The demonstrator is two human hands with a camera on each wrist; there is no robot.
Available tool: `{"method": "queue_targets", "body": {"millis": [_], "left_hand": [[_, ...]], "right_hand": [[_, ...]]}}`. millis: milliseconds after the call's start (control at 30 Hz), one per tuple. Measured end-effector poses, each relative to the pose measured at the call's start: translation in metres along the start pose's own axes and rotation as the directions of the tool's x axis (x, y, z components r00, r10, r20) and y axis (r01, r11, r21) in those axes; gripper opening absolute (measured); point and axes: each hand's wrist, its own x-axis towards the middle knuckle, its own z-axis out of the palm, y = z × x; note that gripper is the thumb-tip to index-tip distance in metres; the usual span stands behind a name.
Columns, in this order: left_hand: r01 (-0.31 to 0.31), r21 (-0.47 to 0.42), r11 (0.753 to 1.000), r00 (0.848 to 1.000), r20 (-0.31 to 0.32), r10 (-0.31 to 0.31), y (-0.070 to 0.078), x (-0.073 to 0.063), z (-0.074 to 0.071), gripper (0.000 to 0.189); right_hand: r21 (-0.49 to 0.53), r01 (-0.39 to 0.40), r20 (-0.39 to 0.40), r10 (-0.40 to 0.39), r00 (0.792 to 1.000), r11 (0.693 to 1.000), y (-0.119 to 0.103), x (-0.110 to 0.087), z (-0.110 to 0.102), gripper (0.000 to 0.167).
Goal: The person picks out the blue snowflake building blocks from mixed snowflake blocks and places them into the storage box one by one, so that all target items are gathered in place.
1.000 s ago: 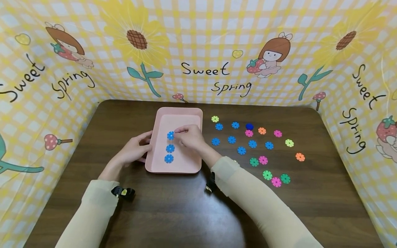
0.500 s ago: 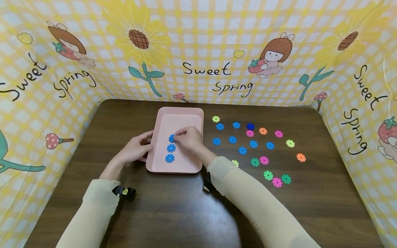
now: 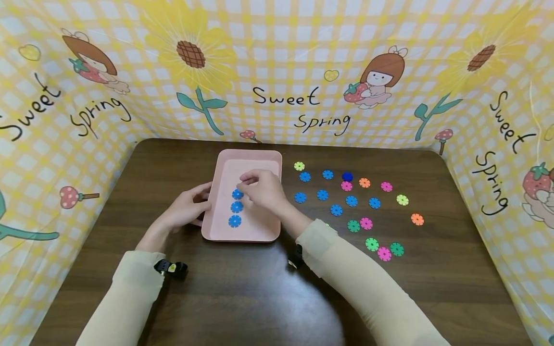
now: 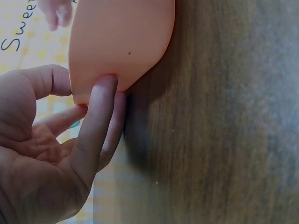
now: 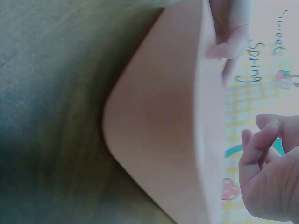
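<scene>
Yellow-checked cloth (image 3: 277,53) surrounds a dark, wood-grained table (image 3: 242,293) bearing a smooth pink tray (image 3: 259,231), rectangular with rounded corners. The left hand (image 3: 185,209) grips its left wall. Inside, three flat, notched blue discs (image 3: 236,207) form a column; the right hand (image 3: 263,192), fingers bent, partly covers the farthest, whether pinching it I cannot tell. Multicoloured discs (image 3: 351,201) lie scattered rightward.
</scene>
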Motion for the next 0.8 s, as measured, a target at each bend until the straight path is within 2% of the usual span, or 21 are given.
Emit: {"method": "queue_targets", "body": {"millis": [200,433,633,800], "left_hand": [[0.009,0.008,1.000,1.000,-0.002,-0.009,0.000,0.000,-0.001,0.071],[0.002,0.026,1.000,1.000,-0.004,-0.002,0.000,-0.001,-0.002,0.072],[0.003,0.027,1.000,1.000,-0.001,-0.003,0.001,-0.002,-0.002,0.072],[0.013,0.030,0.999,1.000,0.001,-0.013,0.000,-0.001,-0.002,0.073]], "right_hand": [[-0.025,0.075,0.042,-0.074,0.996,0.997,-0.010,-0.009,-0.025,0.023],[-0.071,0.116,0.006,-0.116,0.993,0.991,-0.001,-0.021,-0.055,0.022],[-0.078,0.077,-0.034,-0.080,0.996,0.994,0.028,-0.027,-0.076,0.022],[-0.075,0.004,-0.044,-0.007,0.999,0.997,0.050,-0.031,-0.093,0.029]]}}
